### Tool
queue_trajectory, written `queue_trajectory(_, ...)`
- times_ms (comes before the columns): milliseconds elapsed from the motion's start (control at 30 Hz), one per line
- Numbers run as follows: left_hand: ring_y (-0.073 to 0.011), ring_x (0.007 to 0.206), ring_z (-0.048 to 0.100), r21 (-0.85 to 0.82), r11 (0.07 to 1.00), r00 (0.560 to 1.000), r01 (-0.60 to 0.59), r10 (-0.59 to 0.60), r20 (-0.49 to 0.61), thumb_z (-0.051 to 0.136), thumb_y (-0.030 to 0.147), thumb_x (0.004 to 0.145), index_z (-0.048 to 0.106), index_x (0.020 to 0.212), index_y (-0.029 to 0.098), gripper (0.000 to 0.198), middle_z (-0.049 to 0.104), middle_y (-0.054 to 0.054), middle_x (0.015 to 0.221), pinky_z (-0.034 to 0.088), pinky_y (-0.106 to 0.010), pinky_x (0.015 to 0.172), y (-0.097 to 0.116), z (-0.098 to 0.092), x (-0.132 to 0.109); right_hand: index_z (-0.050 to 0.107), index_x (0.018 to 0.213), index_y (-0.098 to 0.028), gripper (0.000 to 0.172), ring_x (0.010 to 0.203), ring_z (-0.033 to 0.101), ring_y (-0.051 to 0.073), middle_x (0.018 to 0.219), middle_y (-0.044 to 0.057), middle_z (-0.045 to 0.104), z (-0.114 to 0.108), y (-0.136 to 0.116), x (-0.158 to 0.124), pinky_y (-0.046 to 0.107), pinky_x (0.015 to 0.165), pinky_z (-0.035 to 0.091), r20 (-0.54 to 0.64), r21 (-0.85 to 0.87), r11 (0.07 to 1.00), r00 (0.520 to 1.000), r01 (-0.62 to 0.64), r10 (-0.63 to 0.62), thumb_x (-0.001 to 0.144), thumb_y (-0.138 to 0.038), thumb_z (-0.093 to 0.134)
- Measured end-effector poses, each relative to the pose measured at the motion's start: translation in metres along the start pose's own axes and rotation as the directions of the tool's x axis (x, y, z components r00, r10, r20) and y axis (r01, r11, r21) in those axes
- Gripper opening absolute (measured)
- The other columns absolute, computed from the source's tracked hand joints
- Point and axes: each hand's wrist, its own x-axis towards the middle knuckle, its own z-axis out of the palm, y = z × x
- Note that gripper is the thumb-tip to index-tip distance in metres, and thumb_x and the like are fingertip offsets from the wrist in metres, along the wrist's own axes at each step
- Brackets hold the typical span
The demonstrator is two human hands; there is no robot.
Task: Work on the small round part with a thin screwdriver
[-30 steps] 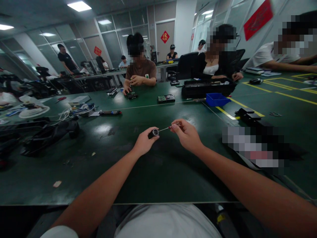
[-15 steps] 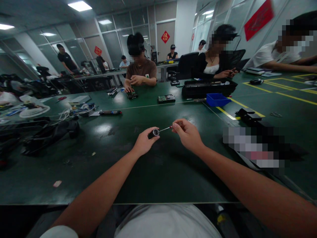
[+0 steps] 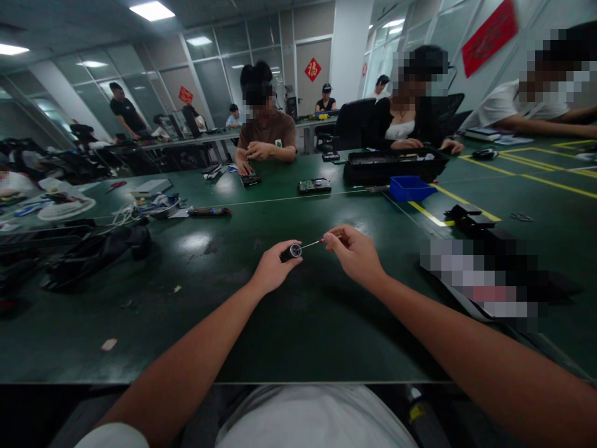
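My left hand (image 3: 274,266) is closed round a small black cylinder (image 3: 291,252) with a pale ring at its open end, which faces right. In my right hand (image 3: 351,249) is a thin screwdriver (image 3: 311,244), its red collar showing at the fingertips and most of its handle hidden by the fingers. The metal shaft points left, and its tip meets the ringed end of the cylinder. How deep the tip reaches cannot be made out. Both hands are held above the green table (image 3: 280,348).
A blue bin (image 3: 411,188) and a long black tray (image 3: 396,167) stand at the back right. A circuit board (image 3: 314,185) lies ahead, a marker-like rod (image 3: 208,212) to the left. Black parts (image 3: 97,255) lie far left. Co-workers sit across the table.
My hands have barely moved; the screwdriver still meets the cylinder, whose ringed end is turned very slightly. A co-worker at the right has lowered both hands to the black tray.
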Motion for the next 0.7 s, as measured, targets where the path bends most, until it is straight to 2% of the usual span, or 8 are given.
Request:
queue_trajectory(100,-0.0235,0.123,0.059,0.021,1.000,1.000,0.005,-0.005,0.001,0.072,0.016,0.084,0.068,0.123,0.023,0.040,0.067,-0.005,0.128,0.041,-0.042,0.113,0.0010,-0.0003,-0.0004,0.060,0.070,-0.021,0.039,0.054,0.053,0.014,0.060,-0.001,0.061,-0.0021,-0.0023,-0.0008,0.028,0.051,0.036,0.003,-0.075,0.997,1.000,0.006,-0.005,0.087,-0.055,0.064)
queue_trajectory(200,-0.0236,0.123,0.059,0.032,0.999,1.000,0.004,-0.004,0.003,0.071,0.015,0.084,0.068,0.123,0.023,0.040,0.067,-0.005,0.128,0.041,-0.042,0.113,0.0008,-0.0002,-0.0006,0.055,0.063,-0.022,0.042,0.050,0.048,0.013,0.054,-0.003,0.055,-0.0023,-0.0029,-0.0015,0.028,0.049,0.033,-0.001,-0.114,0.993,0.999,0.039,-0.039,0.086,-0.055,0.067)
queue_trajectory(267,-0.0236,0.123,0.059,0.036,0.999,1.000,-0.003,0.003,0.004,0.071,0.015,0.083,0.067,0.123,0.023,0.041,0.067,-0.005,0.128,0.041,-0.042,0.113,-0.0004,-0.0001,-0.0005,0.057,0.067,-0.022,0.036,0.053,0.051,0.014,0.058,-0.002,0.057,-0.0018,-0.0030,-0.0016,0.028,0.051,0.035,0.012,-0.121,0.991,0.998,0.064,-0.063,0.086,-0.051,0.067)
queue_trajectory(400,-0.0234,0.121,0.060,0.039,0.999,1.000,-0.017,0.017,0.009,0.072,0.015,0.083,0.068,0.122,0.023,0.041,0.068,-0.005,0.126,0.042,-0.042,0.112,-0.0025,-0.0003,-0.0008,0.064,0.093,-0.022,0.015,0.071,0.066,0.018,0.079,0.002,0.070,-0.0013,-0.0040,-0.0021,0.030,0.063,0.047,0.099,-0.009,0.995,0.990,0.102,-0.100,0.090,-0.036,0.062)
queue_trajectory(500,-0.0232,0.120,0.060,0.040,0.999,1.000,-0.014,0.013,0.021,0.072,0.015,0.083,0.068,0.121,0.024,0.040,0.068,-0.005,0.125,0.043,-0.042,0.110,-0.0017,-0.0004,-0.0014,0.063,0.101,-0.021,0.019,0.071,0.066,0.018,0.078,0.002,0.069,-0.0020,-0.0051,-0.0027,0.030,0.063,0.047,0.154,0.031,0.996,0.984,0.089,-0.093,0.093,-0.037,0.057)
queue_trajectory(600,-0.0227,0.118,0.061,0.048,0.999,1.000,-0.010,0.008,0.025,0.072,0.014,0.083,0.068,0.121,0.024,0.039,0.068,-0.005,0.124,0.044,-0.042,0.109,-0.0002,-0.0005,-0.0015,0.067,0.095,-0.020,0.031,0.062,0.061,0.016,0.070,0.000,0.064,-0.0031,-0.0058,-0.0024,0.028,0.059,0.042,0.155,-0.023,0.994,0.983,0.104,-0.100,0.098,-0.046,0.049)
queue_trajectory(700,-0.0226,0.118,0.061,0.054,0.998,0.999,-0.015,0.013,0.029,0.071,0.014,0.083,0.068,0.121,0.024,0.039,0.068,-0.005,0.123,0.044,-0.041,0.108,-0.0003,-0.0006,-0.0013,0.070,0.088,-0.020,0.042,0.063,0.059,0.015,0.068,0.001,0.063,-0.0033,-0.0063,-0.0017,0.029,0.060,0.040,0.145,-0.040,0.991,0.982,0.126,-0.119,0.100,-0.049,0.043)
